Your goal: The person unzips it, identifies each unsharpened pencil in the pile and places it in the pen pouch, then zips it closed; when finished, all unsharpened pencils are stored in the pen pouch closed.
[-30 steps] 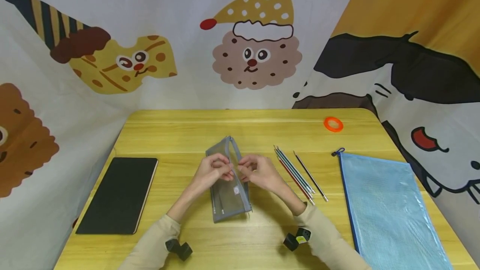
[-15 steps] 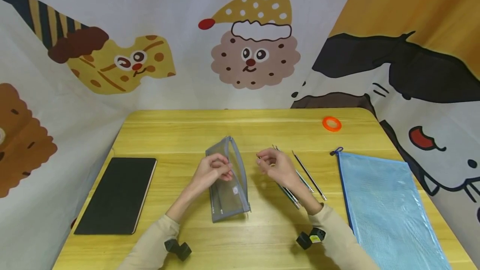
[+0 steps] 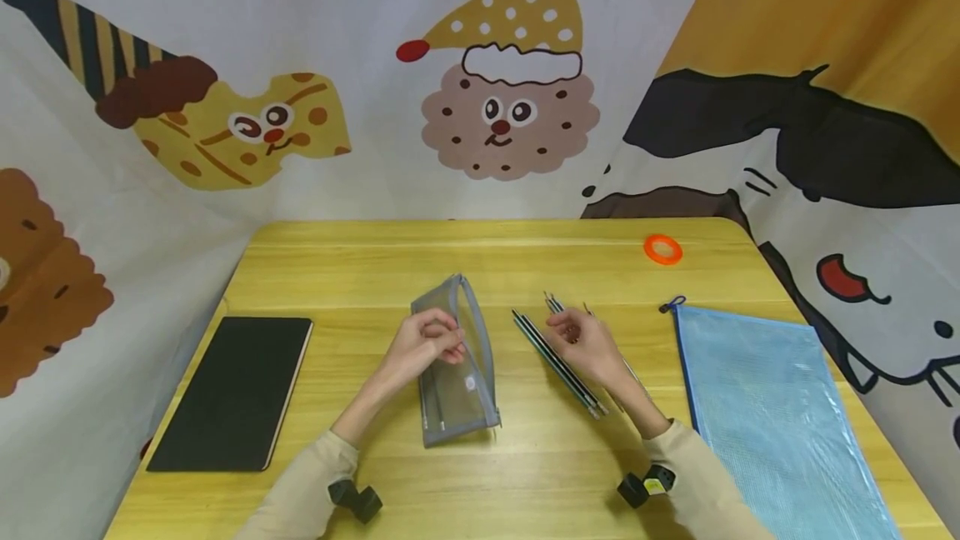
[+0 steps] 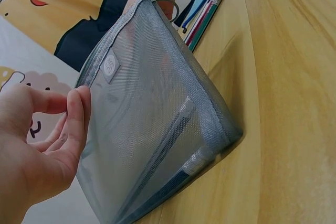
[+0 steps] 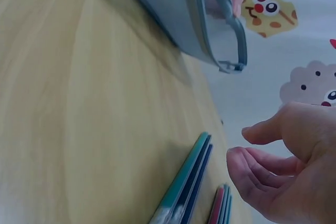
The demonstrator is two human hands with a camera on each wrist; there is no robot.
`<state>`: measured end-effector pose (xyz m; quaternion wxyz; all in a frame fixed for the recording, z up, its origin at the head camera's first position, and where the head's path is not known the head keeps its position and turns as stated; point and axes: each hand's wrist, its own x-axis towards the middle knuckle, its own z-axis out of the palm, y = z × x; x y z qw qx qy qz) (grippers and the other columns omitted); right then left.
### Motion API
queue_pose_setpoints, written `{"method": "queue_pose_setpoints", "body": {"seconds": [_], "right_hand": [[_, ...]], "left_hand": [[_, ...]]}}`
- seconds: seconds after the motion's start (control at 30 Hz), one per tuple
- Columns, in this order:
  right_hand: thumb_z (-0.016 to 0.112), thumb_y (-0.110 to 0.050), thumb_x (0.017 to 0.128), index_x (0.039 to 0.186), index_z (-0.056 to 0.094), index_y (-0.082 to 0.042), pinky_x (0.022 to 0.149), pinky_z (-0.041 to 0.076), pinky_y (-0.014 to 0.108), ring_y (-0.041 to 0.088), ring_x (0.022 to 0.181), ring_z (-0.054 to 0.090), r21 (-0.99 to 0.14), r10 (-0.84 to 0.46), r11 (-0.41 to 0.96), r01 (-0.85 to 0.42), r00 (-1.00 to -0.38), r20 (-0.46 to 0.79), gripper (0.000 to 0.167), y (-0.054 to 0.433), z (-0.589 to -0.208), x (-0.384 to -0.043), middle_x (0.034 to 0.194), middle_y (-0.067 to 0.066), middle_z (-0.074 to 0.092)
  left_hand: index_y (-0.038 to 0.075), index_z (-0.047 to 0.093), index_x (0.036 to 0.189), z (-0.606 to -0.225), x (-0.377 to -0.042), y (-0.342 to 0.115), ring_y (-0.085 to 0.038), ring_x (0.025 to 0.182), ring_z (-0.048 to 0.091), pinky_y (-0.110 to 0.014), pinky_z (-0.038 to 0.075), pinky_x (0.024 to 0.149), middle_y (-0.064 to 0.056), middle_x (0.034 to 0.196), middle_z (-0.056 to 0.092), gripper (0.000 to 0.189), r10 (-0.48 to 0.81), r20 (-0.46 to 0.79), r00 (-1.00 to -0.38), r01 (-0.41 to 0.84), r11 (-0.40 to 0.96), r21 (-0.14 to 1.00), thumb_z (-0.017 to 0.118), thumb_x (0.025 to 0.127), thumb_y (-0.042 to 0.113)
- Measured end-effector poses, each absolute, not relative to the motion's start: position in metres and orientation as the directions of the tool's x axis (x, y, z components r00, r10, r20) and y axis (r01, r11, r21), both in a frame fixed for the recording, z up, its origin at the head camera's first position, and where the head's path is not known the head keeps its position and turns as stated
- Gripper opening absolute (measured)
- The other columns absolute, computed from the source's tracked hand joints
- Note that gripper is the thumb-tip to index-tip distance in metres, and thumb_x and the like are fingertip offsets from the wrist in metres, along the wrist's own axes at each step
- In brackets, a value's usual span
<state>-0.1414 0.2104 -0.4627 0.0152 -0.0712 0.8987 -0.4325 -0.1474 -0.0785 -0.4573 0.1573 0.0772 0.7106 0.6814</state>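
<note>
My left hand point(image 3: 431, 338) pinches the rim of a grey mesh pencil case point(image 3: 453, 398), which stands tilted with its zipped mouth gaping. Through the mesh in the left wrist view, a pencil point(image 4: 165, 142) and another dark one below it show inside. My right hand point(image 3: 588, 344) hovers over the pencils on the table, thumb and fingertips apart, with nothing between them, as the right wrist view point(image 5: 283, 161) shows. Just left of it lie several green and dark pencils point(image 3: 558, 365) side by side. A second bunch, with a red pencil point(image 5: 216, 205) in it, is partly hidden under the right hand.
A black notebook point(image 3: 232, 394) lies on the left of the wooden table point(image 3: 360, 273). On the right is a blue zip pouch point(image 3: 780, 415). An orange ring, like a tape roll point(image 3: 663, 249), sits at the back right. A printed cloth hangs behind.
My right hand has left the pencil case's mouth and moved right, over the pencils, uncovering the nearer bunch. The case mouth gapes wider. My left hand keeps its hold.
</note>
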Motion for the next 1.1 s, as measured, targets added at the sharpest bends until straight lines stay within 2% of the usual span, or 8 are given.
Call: {"method": "queue_pose_setpoints", "body": {"seconds": [0.2, 0.57, 0.77, 1.1], "right_hand": [[0.073, -0.005, 0.091, 0.105, 0.069, 0.002, 0.063, 0.055, 0.021, 0.017, 0.077, 0.067, -0.725, -0.153, 0.673, -0.148, -0.986, 0.059, 0.017, 0.218, -0.47, -0.137, 0.089, 0.011, 0.072], [0.07, 0.001, 0.089, 0.099, 0.068, 0.0, 0.065, 0.057, 0.022, 0.015, 0.076, 0.067, -0.658, -0.175, 0.735, -0.164, -0.983, 0.049, 0.01, 0.221, -0.479, -0.134, 0.087, 0.008, 0.071], [0.068, 0.004, 0.086, 0.098, 0.068, 0.0, 0.063, 0.057, 0.022, 0.014, 0.074, 0.066, -0.636, -0.185, 0.756, -0.157, -0.982, 0.022, 0.013, 0.219, -0.48, -0.135, 0.084, 0.008, 0.07], [0.076, -0.001, 0.081, 0.093, 0.069, -0.003, 0.064, 0.056, 0.025, 0.01, 0.07, 0.065, -0.575, -0.202, 0.795, -0.19, -0.978, 0.045, 0.014, 0.215, -0.48, -0.139, 0.078, 0.002, 0.07]], "left_hand": [[-0.012, 0.058, 0.107, -0.457, -0.147, -0.078, -0.016, 0.069, 0.071, -0.037, 0.067, 0.073, -0.018, 0.086, 0.074, 0.019, 0.329, -0.12, -0.937, -0.107, 0.058, 0.993, 0.063, 0.094, 0.0], [-0.013, 0.058, 0.107, -0.459, -0.147, -0.081, -0.015, 0.068, 0.071, -0.03, 0.066, 0.069, -0.016, 0.085, 0.074, 0.019, 0.329, -0.111, -0.938, -0.1, 0.051, 0.994, 0.064, 0.094, 0.0], [-0.013, 0.058, 0.107, -0.46, -0.147, -0.082, -0.015, 0.069, 0.071, -0.031, 0.066, 0.07, -0.016, 0.085, 0.073, 0.019, 0.338, -0.113, -0.934, -0.102, 0.051, 0.993, 0.064, 0.094, 0.0], [-0.012, 0.058, 0.106, -0.459, -0.149, -0.085, -0.015, 0.068, 0.071, -0.037, 0.067, 0.072, -0.016, 0.084, 0.073, 0.018, 0.335, -0.12, -0.935, -0.106, 0.06, 0.993, 0.063, 0.095, 0.0]]}}
